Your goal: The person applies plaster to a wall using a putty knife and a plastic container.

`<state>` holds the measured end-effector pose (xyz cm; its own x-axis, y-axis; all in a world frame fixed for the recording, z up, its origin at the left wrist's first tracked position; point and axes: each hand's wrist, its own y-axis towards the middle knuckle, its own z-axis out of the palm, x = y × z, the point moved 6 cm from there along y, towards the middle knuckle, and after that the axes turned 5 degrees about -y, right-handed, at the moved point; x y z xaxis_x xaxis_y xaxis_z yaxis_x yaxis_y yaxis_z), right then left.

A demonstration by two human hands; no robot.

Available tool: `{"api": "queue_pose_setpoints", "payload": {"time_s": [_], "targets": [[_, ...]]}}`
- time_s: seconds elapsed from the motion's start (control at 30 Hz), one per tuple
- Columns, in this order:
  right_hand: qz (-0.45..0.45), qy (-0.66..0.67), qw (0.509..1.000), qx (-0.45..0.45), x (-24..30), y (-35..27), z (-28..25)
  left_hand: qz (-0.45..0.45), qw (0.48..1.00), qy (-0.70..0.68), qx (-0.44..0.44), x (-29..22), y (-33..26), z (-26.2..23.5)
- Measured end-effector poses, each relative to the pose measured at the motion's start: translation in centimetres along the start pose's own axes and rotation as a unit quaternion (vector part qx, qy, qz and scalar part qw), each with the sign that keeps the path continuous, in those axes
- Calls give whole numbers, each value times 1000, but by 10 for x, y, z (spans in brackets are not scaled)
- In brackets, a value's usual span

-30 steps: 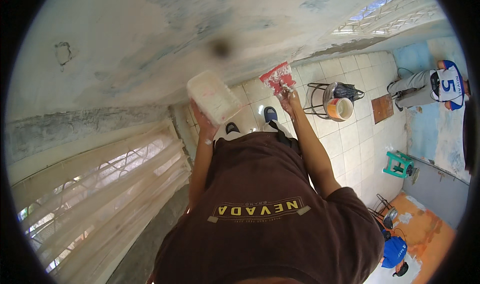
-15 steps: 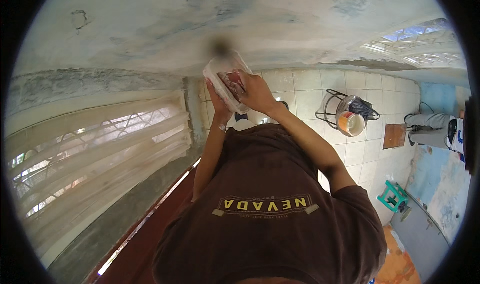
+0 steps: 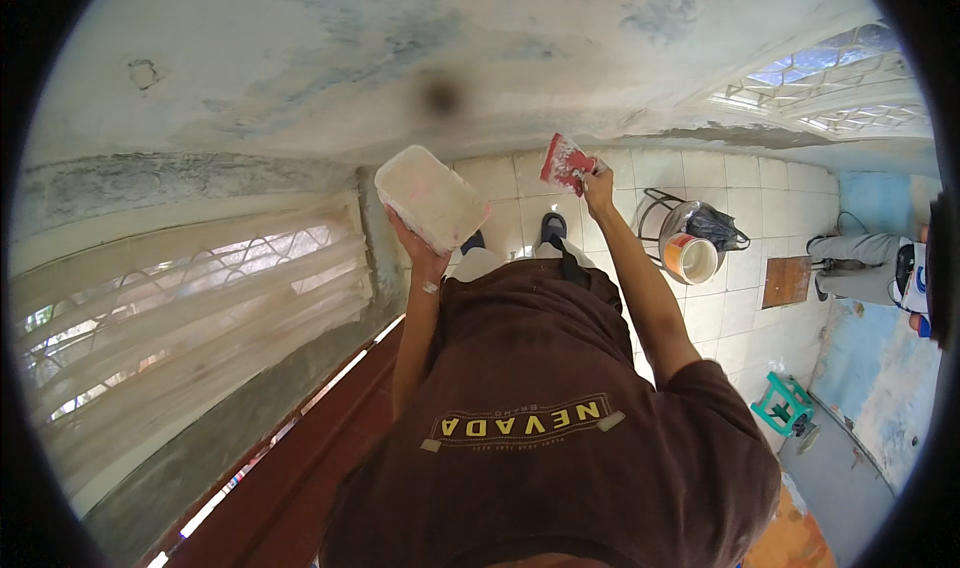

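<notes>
The tub [image 3: 430, 196] is milky white with faint pink smudges. Right of it, the scraper [image 3: 566, 162] is bright red, all splotched with white. Below the tub, the shirt [image 3: 540, 348] is dark brown with yellow lettering [image 3: 523, 421]. Wall [image 3: 290, 78] above it: off-white, kinda patchy blue-grey. Curtain [image 3: 200, 303] to its left is cream. Off to the tub's right: cream floor tiles [image 3: 656, 168] in a grid, an orange-and-white bucket [image 3: 686, 260], a black bag [image 3: 712, 226], and further out a green stool [image 3: 784, 404].

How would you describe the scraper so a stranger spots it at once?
Find the tiled floor beside the wall. Above it, the right hand holds the scraper. Unlike the pale tub in the left hand, it is red, smeared with white.
</notes>
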<state>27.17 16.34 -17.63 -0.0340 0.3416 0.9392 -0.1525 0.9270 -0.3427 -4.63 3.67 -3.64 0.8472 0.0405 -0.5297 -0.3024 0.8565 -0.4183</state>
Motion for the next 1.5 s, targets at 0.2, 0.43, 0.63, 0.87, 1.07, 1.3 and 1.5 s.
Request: {"api": "queue_pose_setpoints", "payload": {"time_s": [0.2,0.43,0.63,0.87,1.07,1.3,1.5], "targets": [[-176,-158,968,-85,84,60,33,12,1000,28,-2,-4,-39,-13],[-237,-253,902,-256,140,89,-7,40,998,9,-55,11,-70,-10],[121,120,909,-381,-59,66,-85,71,993,-26,-95,15,-91,-35],[-10,307,933,-187,11,134,15,36,996,-43,-68,18,-80,-36],[-348,-128,927,-50,253,25,220,0,998,-21,-56,10,-65,-36],[-213,206,941,166,159,23,192,-4,999,16,-44,-24,-38,-42],[-14,410,912,-24,58,62,114,-15,996,49,-73,-55,-35,-79]]}}
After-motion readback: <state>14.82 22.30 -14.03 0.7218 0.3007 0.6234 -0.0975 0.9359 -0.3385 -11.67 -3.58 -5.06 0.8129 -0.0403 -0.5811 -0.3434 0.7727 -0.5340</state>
